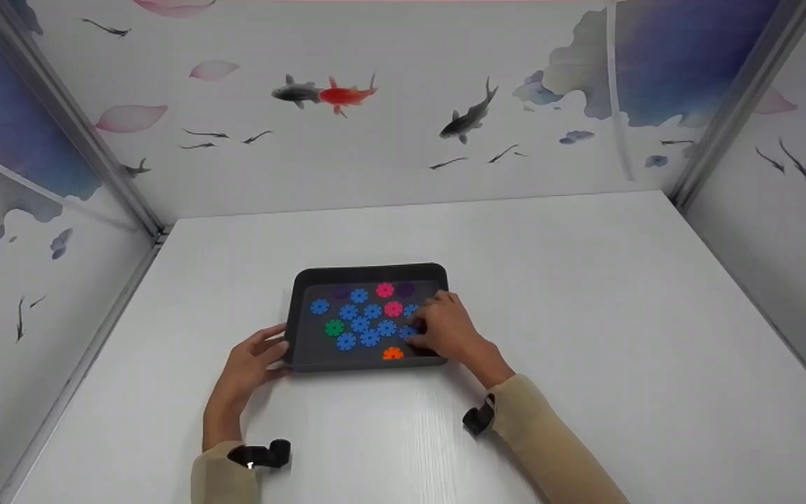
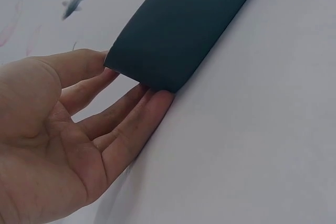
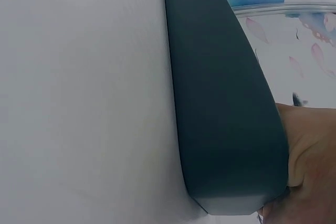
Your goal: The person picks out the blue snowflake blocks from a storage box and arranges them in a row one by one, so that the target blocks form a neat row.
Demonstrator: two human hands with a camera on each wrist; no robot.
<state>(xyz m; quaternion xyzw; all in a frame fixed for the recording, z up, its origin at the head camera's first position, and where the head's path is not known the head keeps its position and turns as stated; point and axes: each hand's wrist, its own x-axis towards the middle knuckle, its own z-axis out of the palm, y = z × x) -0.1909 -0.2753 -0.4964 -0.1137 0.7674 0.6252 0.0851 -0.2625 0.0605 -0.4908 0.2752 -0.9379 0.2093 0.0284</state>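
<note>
Two bare hands were at work on one dark tray (image 1: 368,365), which lay on the white table (image 1: 585,315) near the middle of the frame, slightly below the centre. The left hand (image 1: 245,374) was at the tray's left side; in the left wrist view its thumb touched the upper edge of a corner and other fingers touched the lower edge, so it held this corner between them, with the palm off the tray. The right hand (image 1: 448,327) reached over the tray's right wall, its fingers bent downward to the blue discs (image 1: 370,337) at that side. Its thumb and forefinger were on two sides of one blue disc (image 1: 408,332), but I could not tell if they pinched it, because in the right wrist view the tray's wall hid the fingertips. Most of the notched discs were blue and were gathered in the middle of the tray. One green disc (image 1: 334,327) lay left of them, two pink discs (image 1: 393,308) lay toward the upper right, two purple discs (image 1: 341,292) were hardly visible by the far wall, and an orange disc (image 1: 393,353) was partly hidden behind the near wall. Painted fish (image 1: 347,94) decorated the back panel (image 1: 375,161) at the top of the frame.
</note>
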